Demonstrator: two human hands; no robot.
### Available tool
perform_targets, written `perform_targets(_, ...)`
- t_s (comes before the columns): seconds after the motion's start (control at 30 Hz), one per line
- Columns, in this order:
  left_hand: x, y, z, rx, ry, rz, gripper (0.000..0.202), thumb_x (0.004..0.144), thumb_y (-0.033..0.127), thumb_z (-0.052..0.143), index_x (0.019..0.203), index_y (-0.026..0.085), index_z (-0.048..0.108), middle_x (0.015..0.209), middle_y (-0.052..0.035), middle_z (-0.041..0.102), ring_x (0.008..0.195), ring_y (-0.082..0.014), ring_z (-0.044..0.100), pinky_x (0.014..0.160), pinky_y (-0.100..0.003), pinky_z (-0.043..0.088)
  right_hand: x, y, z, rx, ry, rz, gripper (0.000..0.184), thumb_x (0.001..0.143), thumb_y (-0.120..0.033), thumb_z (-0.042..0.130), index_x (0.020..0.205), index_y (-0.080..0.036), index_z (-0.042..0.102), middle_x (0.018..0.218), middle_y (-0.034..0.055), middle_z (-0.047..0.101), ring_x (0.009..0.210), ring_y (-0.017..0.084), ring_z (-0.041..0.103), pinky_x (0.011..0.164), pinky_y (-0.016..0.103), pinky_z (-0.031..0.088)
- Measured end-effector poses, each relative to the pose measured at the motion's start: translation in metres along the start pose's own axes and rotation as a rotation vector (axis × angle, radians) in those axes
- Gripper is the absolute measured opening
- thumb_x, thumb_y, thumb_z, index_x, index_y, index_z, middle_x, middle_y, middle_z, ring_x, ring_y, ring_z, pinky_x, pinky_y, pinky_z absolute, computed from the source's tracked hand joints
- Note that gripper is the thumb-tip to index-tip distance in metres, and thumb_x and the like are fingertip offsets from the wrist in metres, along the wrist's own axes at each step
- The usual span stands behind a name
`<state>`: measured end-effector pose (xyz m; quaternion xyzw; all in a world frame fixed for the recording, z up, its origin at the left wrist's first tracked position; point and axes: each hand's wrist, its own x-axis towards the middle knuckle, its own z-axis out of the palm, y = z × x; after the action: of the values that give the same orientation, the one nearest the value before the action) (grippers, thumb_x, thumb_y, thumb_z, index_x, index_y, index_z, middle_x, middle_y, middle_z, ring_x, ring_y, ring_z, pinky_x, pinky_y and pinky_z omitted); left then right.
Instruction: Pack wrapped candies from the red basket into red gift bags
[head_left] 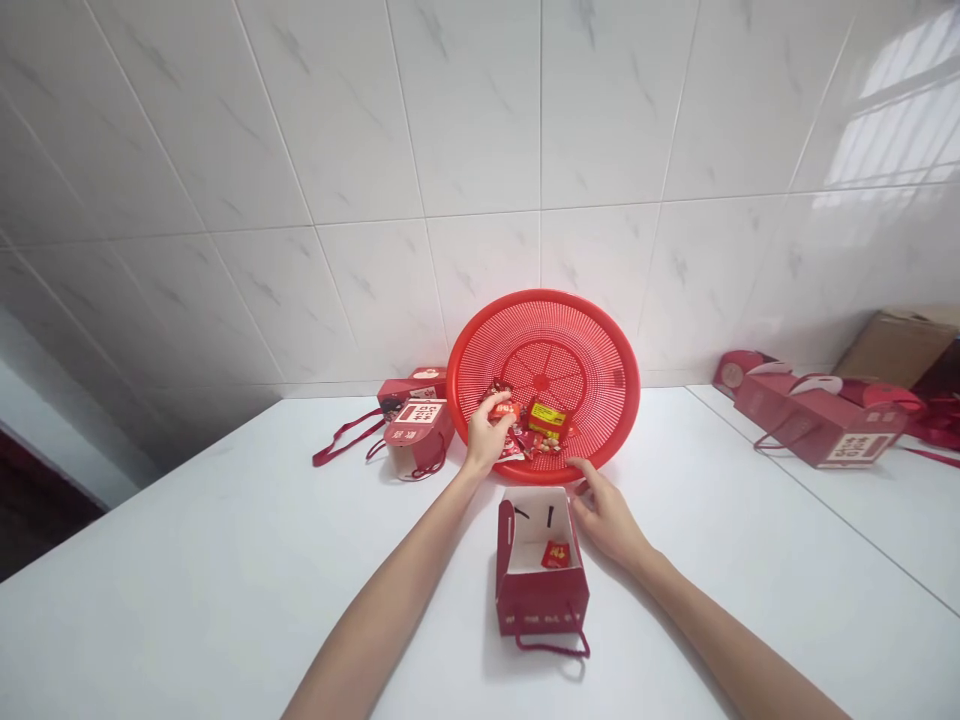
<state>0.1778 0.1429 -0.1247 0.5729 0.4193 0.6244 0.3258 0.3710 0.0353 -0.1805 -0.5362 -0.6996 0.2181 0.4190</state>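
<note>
A round red plastic basket [551,310] leans back against the wall, with small wrapped snacks low inside it. My left hand [487,432] reaches over its near left side, thumb and fingers closed on a small red packet [507,409]. A yellow-and-red packet [549,418] lies to the right of that hand. In front of the basket stands an open dark red gift box [541,598], white inside, with a cord handle at the front. One red packet [556,554] rests in it. My right hand [606,515] is beside the box's right wall, fingers apart, the index finger by the basket rim.
Red gift boxes [416,425] with ribbons and cords stand left of the basket. More red boxes [817,410] and a brown cardboard box [896,345] are at the far right. A tiled wall [480,150] rises behind the white table [225,560].
</note>
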Motion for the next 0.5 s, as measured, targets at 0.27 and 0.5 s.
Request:
perform_targets(0.27, -0.003, 0.018, 0.002, -0.169, -0.104, -0.066, 0.038, 0.065, 0.017, 0.073, 0.103, 0.018, 0.071, 0.108, -0.007, 0.074, 0.095, -0.0218, 0.07, 0.086, -0.034, 0.055, 0.0, 0.002, 0.003, 0.043, 0.033, -0.019, 0.053, 0.078, -0.02, 0.046, 0.131, -0.021, 0.051, 0.097, 0.0067, 0.064, 0.085, 0.023, 0.063, 0.077, 0.037, 0.053)
perform_targets(0.5, -0.008, 0.039, 0.006, -0.205, -0.13, -0.106, 0.029, 0.058, 0.019, 0.069, 0.087, 0.018, 0.072, 0.091, -0.002, 0.072, 0.08, -0.0166, 0.064, 0.076, -0.028, 0.052, 0.007, 0.007, 0.009, 0.088, 0.077, -0.014, 0.066, 0.077, -0.019, 0.046, 0.143, -0.023, 0.04, 0.114, 0.0097, 0.056, 0.085, 0.021, 0.063, 0.081, 0.04, 0.054)
